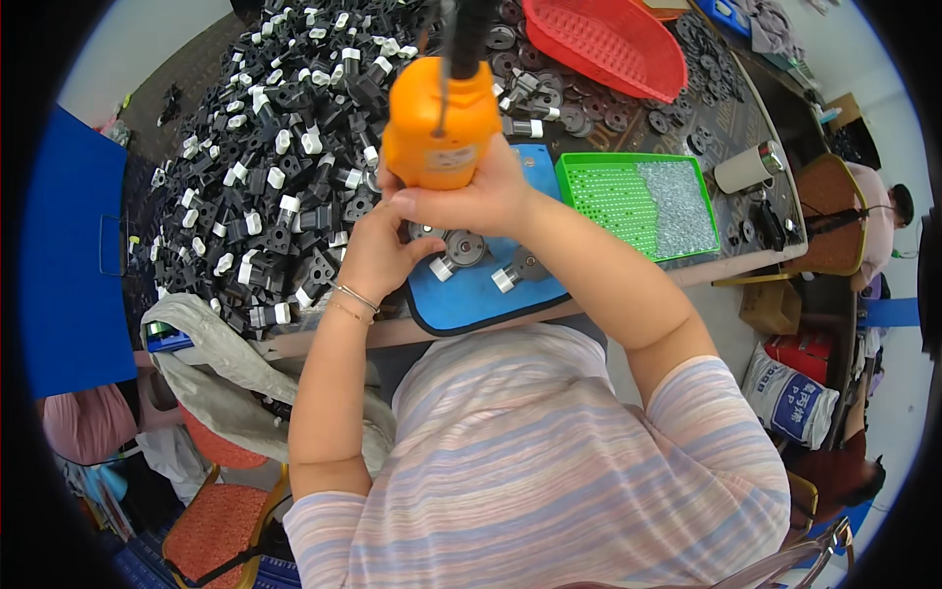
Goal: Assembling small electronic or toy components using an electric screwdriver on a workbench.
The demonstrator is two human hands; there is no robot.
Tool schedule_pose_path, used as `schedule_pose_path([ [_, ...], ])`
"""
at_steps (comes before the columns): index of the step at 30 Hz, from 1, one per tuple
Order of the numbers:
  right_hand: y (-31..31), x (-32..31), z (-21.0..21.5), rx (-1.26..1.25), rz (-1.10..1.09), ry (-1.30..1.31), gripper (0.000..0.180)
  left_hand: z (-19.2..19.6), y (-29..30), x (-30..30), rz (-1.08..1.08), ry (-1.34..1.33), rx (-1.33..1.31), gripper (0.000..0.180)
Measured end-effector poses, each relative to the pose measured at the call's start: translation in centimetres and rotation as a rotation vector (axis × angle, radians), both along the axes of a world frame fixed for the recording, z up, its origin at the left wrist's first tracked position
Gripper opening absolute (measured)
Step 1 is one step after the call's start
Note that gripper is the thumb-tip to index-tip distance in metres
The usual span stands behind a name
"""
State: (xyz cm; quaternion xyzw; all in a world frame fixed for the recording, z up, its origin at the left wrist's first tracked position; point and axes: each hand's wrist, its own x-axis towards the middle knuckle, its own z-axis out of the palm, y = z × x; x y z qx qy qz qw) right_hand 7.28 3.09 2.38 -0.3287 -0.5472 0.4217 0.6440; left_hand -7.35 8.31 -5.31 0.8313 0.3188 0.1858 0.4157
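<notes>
My right hand [491, 191] is wrapped round an orange power screwdriver [442, 123], which stands upright over the near edge of the part pile. My left hand [381, 245] is closed just below it, thumb against a grey round part [424, 233]; the screwdriver and my fingers hide most of what it grips. Beside the thumb, a grey round part with a white end piece [463, 249] lies on the blue mat [442, 302]. Another such part [518, 270] rests farther right on the mat, under my right forearm. The screwdriver's tip is hidden.
A large heap of black parts with white ends [265, 167] covers the table's left side. Right of the mat stands a green tray [599, 201] of small silvery pieces. Behind are a red basket [608, 44] and grey discs [589, 108]. A pale tumbler [746, 169] lies at right.
</notes>
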Motion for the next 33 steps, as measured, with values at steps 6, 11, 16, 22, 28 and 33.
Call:
schedule_pose_path([
  [6, -0.4, 2.4, 3.3, 0.149, 0.003, 0.019, 0.026, -1.3, 0.3, -0.1, -0.001, -0.023, -0.155, 0.046],
  [11, -4.2, 7.0, 2.8, 0.199, -0.127, 0.045, 0.025, -1.3, -0.2, -0.5, 0.023, -0.091, -0.216, 0.052],
  [16, -8.7, 10.8, 0.7, 0.229, -0.450, 0.088, 0.022, 1.0, -1.7, -0.4, 0.019, -0.045, 0.113, 0.065],
  [22, -10.0, 12.6, -1.1, 0.190, -0.583, 0.077, 0.022, 1.5, -3.7, 1.2, -0.029, 0.085, 0.383, 0.056],
  [28, -9.5, 12.3, -1.8, 0.177, -0.614, 0.059, 0.023, 1.1, -4.0, 1.8, 0.007, 0.164, 0.371, 0.047],
  [33, -9.1, 12.3, -1.9, 0.156, -0.600, 0.048, 0.022, 0.9, -4.1, 1.9, 0.019, 0.175, 0.347, 0.048],
])
